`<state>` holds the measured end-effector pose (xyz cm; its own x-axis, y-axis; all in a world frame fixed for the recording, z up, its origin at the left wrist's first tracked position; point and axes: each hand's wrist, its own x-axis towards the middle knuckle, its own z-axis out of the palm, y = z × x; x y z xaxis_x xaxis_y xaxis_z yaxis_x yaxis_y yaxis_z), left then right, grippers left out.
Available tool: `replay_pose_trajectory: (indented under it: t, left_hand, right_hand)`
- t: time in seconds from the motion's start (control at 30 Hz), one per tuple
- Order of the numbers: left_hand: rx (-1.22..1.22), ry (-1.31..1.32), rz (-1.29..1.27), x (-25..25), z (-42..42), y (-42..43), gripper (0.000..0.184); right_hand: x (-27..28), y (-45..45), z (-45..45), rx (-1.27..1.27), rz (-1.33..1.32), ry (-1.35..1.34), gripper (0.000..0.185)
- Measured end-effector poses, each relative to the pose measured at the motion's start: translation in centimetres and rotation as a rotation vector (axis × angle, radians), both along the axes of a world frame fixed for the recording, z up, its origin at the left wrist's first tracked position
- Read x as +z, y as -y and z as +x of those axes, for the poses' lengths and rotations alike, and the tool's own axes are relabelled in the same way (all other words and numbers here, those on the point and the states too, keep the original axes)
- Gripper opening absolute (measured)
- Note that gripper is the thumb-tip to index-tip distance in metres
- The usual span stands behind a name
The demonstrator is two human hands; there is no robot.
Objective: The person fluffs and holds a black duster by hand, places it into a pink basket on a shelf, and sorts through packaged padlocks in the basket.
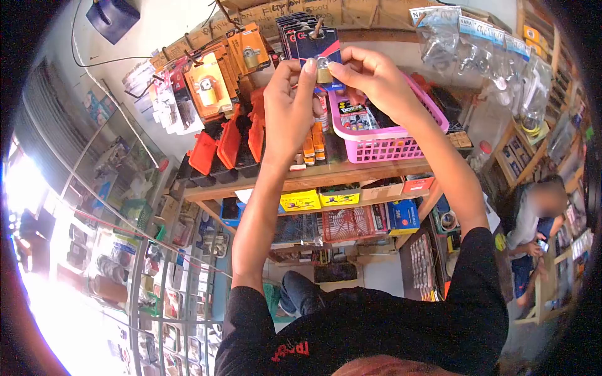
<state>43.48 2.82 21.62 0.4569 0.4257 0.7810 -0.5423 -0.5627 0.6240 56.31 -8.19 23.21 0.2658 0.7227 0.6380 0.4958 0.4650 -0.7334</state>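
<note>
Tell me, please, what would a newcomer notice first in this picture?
Probably the bright pink basket, toward the right of the wooden shelf. Next, the padlock on a dark card, between the left hand and right hand, then the orange lids farther left.

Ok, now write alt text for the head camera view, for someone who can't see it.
A person's left hand and right hand hold a carded padlock above a cluttered wooden shelf. On the shelf's right sits a pink basket of packaged goods; on its left are orange lids, with orange-carded padlocks hanging above.
</note>
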Motion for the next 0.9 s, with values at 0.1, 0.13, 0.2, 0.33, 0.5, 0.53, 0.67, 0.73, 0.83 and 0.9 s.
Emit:
replay_pose_trajectory:
  t: [0.1, 0.13, 0.2, 0.33, 0.5, 0.53, 0.67, 0.73, 0.83, 0.9]
  left_hand:
    - [-0.020, -0.006, -0.031, -0.5, 0.8, -1.4, 0.029]
    - [0.004, -0.006, -0.027, -0.5, 0.9, -1.6, 0.030]
    - [0.052, -0.007, -0.018, -0.5, 0.9, -1.8, 0.032]
    - [0.127, -0.072, -0.030, -0.1, 0.6, -1.7, 0.035]
    - [0.220, -0.099, -0.009, -0.4, 0.5, -2.9, 0.039]
    - [0.227, -0.096, -0.039, -0.4, 0.2, -2.8, 0.040]
    - [0.223, 0.008, -0.087, -1.6, -1.5, -2.4, 0.037]
    - [0.228, 0.081, -0.070, -2.8, -2.3, -2.0, 0.034]
    - [0.206, 0.098, 0.042, -4.5, -2.8, -1.0, 0.029]
    - [0.187, 0.041, 0.169, -5.3, -2.3, -0.2, 0.026]
  right_hand:
    - [0.0, -0.7, 0.9, -0.036, -0.014, 0.049, 0.023]
    - [0.1, -0.9, 1.0, -0.045, -0.014, 0.051, 0.024]
    - [0.2, -1.3, 1.2, -0.063, -0.012, 0.054, 0.025]
    - [0.2, -1.7, 1.5, -0.137, -0.021, 0.113, 0.028]
    - [-0.1, -0.8, 1.6, -0.110, -0.151, 0.108, 0.034]
    - [-0.2, -0.3, 1.6, -0.124, -0.176, 0.144, 0.036]
    - [-0.4, 3.2, 4.6, -0.374, -0.407, 0.387, 0.059]
    - [-0.6, 4.9, 7.6, -0.572, -0.683, 0.572, 0.053]
    - [-3.5, 5.5, 13.1, -0.631, -0.938, 0.616, 0.055]
    - [-5.5, 5.7, 14.5, -0.527, -1.068, 0.568, 0.055]
